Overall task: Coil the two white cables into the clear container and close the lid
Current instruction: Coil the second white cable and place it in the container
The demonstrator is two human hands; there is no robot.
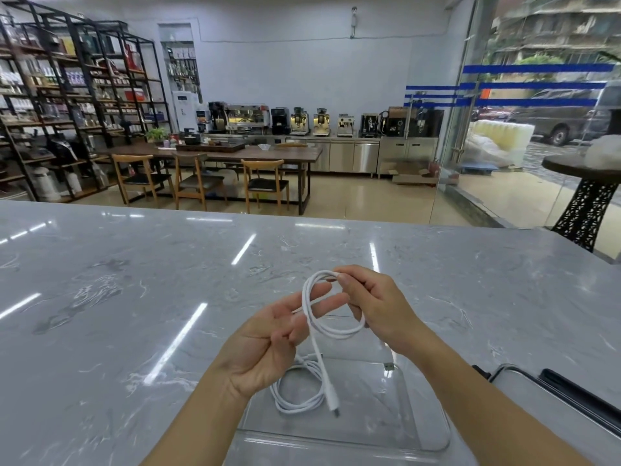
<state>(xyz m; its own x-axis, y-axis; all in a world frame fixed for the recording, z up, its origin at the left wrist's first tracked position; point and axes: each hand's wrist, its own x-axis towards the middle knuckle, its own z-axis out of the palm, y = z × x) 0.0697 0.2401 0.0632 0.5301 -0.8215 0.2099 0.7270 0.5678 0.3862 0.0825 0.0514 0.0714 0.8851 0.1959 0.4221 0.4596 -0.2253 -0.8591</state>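
Overhead, both hands (268, 341) loop smooth white cable (316, 334) above glossy container (420, 415).

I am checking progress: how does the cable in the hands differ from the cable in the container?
The held cable hangs in the air, looped between the left hand and right hand, one end dangling. The coiled cable lies loose in the clear container. Both are white.

Head camera looks forward and down, close over the counter (134, 297).
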